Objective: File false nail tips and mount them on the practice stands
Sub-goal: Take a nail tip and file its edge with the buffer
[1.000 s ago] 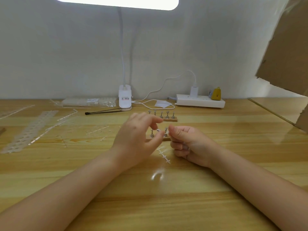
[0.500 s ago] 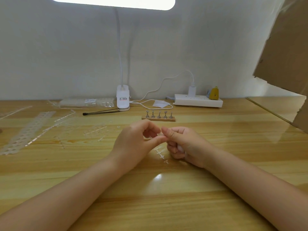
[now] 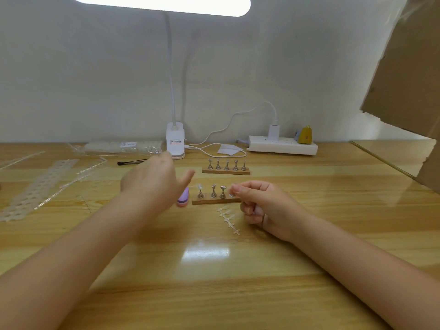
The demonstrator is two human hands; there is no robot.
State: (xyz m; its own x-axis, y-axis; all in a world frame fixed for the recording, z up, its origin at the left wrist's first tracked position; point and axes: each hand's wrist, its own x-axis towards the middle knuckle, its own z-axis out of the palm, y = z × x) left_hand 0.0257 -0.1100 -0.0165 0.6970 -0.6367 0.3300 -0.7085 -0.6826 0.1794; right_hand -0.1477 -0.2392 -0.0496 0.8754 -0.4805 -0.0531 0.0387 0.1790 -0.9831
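The left hand [image 3: 152, 182] is up off the desk [image 3: 238, 282], blurred, fingers loose and thumb stuck out to its right, with nothing seen in its grasp. Just under that thumb, a purple nail file [image 3: 183, 197] lies on the wood, its near end pinkish, partly tucked behind the hand's edge. Right of the file, between the two hands, sits the near practice stand [image 3: 214, 200], a small wooden bar with metal pegs; a clear nail tip [image 3: 199, 186] tops its peg nearest the left hand. The right hand [image 3: 264, 206] rests on the desk at the stand's other end, fingers curled in, thumb and forefinger pinched together at the last peg; whether a tip sits in that pinch is too small to tell. Just left of the right hand's knuckles, toward the person, a clear sprue strip [image 3: 229, 221] lies flat. Beyond both hands stands the far practice stand [image 3: 225, 171] with five pegs. Farther back are the lamp base [image 3: 175, 144], a white power strip [image 3: 282, 145] and, past the left hand, a black-tipped brush [image 3: 132, 162].
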